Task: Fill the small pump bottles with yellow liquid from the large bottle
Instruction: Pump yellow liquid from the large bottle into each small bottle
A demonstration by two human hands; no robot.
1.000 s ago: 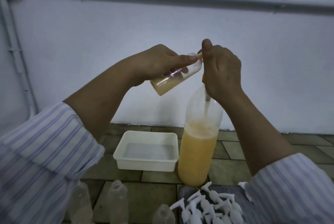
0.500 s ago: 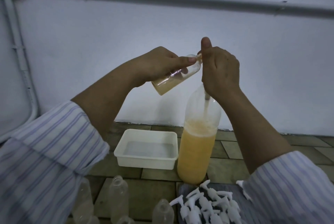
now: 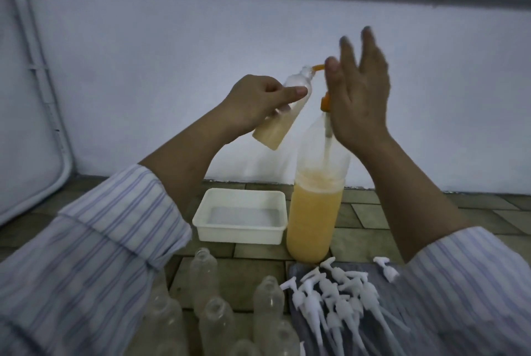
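The large bottle point(image 3: 315, 212), about half full of yellow liquid, stands on the tiled floor with an orange pump point(image 3: 325, 102) on top. Its orange spout point(image 3: 404, 68) reaches into the mouth of a small clear bottle point(image 3: 283, 114), which is tilted and holds yellow liquid in its lower part. My left hand point(image 3: 255, 102) grips that small bottle around its middle. My right hand point(image 3: 359, 91) is raised above the pump with fingers straight and spread, slightly blurred, holding nothing.
A white plastic tub point(image 3: 240, 219) sits left of the large bottle. Several empty clear small bottles point(image 3: 207, 278) stand at the bottom centre. Several white pump heads point(image 3: 339, 295) lie on a grey cloth point(image 3: 402, 304) at the bottom right. A white wall is close behind.
My right hand has lifted off the pump and opened its fingers. The pump head has risen. The small bottle holds more yellow liquid and is tilted more upright.
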